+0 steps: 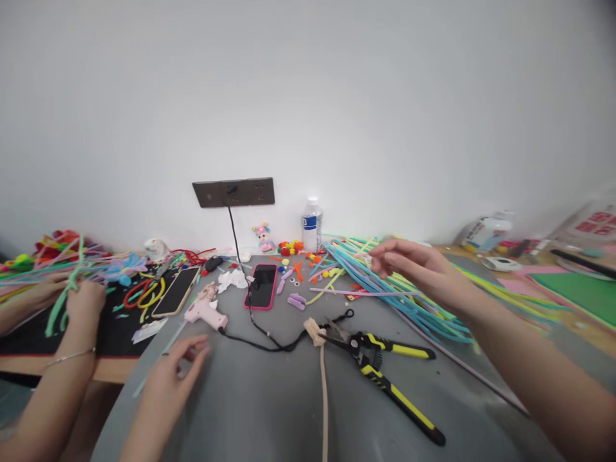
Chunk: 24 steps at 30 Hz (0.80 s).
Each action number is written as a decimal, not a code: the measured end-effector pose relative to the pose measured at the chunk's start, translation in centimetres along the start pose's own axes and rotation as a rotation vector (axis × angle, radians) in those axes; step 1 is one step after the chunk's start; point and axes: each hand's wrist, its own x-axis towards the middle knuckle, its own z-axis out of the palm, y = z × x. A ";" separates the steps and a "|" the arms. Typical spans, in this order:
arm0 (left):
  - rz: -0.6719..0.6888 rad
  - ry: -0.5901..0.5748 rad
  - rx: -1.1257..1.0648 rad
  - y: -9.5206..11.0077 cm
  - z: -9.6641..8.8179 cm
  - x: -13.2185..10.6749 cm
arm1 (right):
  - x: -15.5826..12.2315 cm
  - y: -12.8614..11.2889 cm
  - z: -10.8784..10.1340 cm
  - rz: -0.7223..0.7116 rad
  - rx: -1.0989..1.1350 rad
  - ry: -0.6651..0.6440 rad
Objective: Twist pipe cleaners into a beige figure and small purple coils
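Observation:
My left hand [174, 372] is over the grey mat, fingers loosely curled and thumb apart, with nothing seen in it. Just beyond it lies a pink glue gun [206, 313] with a black cord. My right hand [409, 262] hovers above a spread of blue, yellow and lilac pipe cleaners [409, 308]; its fingers point left, apart and apparently holding nothing. Between the hands, a beige pipe cleaner piece [315, 332] with a long stem lies on the mat. Black-and-yellow pliers [373, 353] rest beside it, handles spread, jaws by the beige head.
A co-worker's hands [86, 301] hold a green pipe cleaner at the left. Behind stand a pink-cased phone [261, 286], a water bottle [312, 224] and a small figurine [263, 237]. A cord runs from the wall socket [233, 192]. Green sheets [577, 295] lie right.

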 end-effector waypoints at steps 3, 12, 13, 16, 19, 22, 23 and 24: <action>-0.133 -0.022 -0.075 -0.1 0.0 -1.5 | -3.9 -2.7 0.6 0.051 -0.151 -0.043; -0.036 -0.269 -0.315 5.7 5.0 -3.9 | -14.4 2.0 6.5 0.250 -0.737 0.008; 0.021 -0.279 -0.305 6.5 5.9 -3.5 | -15.1 2.8 7.4 0.244 -0.771 0.050; 0.182 -0.190 -0.275 9.1 9.0 -2.1 | -16.5 4.6 9.5 0.178 -0.855 0.149; 0.267 -0.168 -0.199 11.1 12.1 -0.9 | -16.8 5.5 10.6 0.097 -0.926 0.217; 0.294 -0.147 -0.120 12.2 14.0 -0.4 | -16.9 5.9 10.7 0.021 -0.983 0.237; 0.300 -0.137 -0.103 12.3 14.3 -0.4 | -17.0 6.0 10.6 0.003 -0.993 0.241; 0.308 -0.126 -0.093 12.4 14.4 -0.4 | -17.1 6.1 10.6 -0.012 -0.996 0.247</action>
